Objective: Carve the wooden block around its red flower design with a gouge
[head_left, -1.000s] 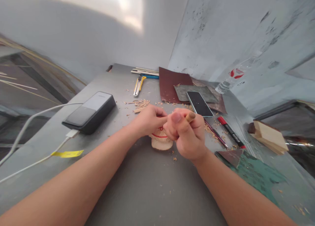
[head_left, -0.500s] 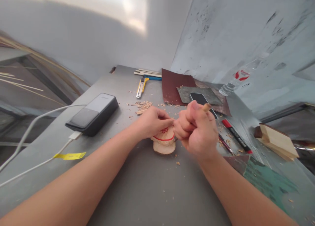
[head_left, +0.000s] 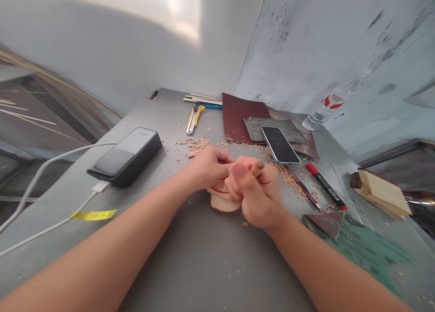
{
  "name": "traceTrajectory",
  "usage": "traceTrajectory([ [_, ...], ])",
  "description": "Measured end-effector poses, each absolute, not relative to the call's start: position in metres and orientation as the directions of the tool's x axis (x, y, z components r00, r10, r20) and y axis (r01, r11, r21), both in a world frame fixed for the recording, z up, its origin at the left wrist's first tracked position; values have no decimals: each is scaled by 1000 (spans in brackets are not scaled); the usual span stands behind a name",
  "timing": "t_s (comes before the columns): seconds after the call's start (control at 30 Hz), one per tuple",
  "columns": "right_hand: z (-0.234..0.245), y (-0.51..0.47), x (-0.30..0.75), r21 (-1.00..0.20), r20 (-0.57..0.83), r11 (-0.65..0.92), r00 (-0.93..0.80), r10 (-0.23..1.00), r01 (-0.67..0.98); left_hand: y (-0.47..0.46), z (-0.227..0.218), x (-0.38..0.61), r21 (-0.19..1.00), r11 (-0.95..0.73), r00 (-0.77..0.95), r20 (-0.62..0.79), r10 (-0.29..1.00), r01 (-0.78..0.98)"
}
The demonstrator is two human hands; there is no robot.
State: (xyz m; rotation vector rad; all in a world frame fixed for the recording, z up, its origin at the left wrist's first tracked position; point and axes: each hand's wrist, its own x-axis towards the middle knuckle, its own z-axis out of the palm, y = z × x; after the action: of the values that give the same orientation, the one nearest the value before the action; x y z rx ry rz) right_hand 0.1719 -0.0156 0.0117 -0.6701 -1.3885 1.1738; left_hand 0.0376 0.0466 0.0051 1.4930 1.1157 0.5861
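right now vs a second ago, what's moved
The right hand, its grip around a wooden tool handle, swung up and right over the lower end of the phone, then came back down and left. The phone is uncovered again and most of the carved wood piece is hidden. Nothing was let go. The left hand stayed on the wood, and the power bank and sandpaper stayed put.

A tan handle [head_left: 257,168] pokes from the right grip [head_left: 254,194]; beneath it, the pale wooden carving [head_left: 220,202] bears a red line. Beyond lies maroon sandpaper [head_left: 238,117]; rightward, a red-capped black marker [head_left: 324,186] and a mottled green sheet [head_left: 360,253].
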Motion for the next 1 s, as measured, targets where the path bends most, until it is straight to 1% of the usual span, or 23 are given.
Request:
traceTrajectory([
  [0.17, 11, -14, 172, -921, 359, 314, -191, 914, -228, 47, 1, 36, 952, 44, 424, -176, 888, 304],
  [0.37, 46, -14, 175, -879, 376, 293, -170, 911, -376, 47, 4, 40, 954, 18, 450, -157, 879, 298],
  [0.47, 52, -19, 177, -868, 395, 290, -204, 896, -404, 47, 7, 40, 953, 26, 437, -163, 884, 302],
  [0.53, 45, -21, 176, -873, 402, 307, -202, 893, -378, 47, 8, 40, 950, 21, 431, -160, 888, 310],
  [0.63, 25, -21, 171, -895, 405, 337, -214, 889, -292, 47, 7, 38, 954, 36, 437, -169, 884, 296],
  [0.7, 16, -18, 168, -905, 392, 327, -237, 889, -270, 48, 5, 36, 958, 54, 444, -180, 878, 281],
  [0.83, 24, -17, 167, -901, 391, 316, -237, 890, -297, 48, 4, 37, 955, 44, 439, -175, 881, 294],
  [1.0, 42, -21, 170, -881, 377, 298, -167, 911, -367, 47, 6, 39, 952, -36, 446, -110, 888, 306],
])
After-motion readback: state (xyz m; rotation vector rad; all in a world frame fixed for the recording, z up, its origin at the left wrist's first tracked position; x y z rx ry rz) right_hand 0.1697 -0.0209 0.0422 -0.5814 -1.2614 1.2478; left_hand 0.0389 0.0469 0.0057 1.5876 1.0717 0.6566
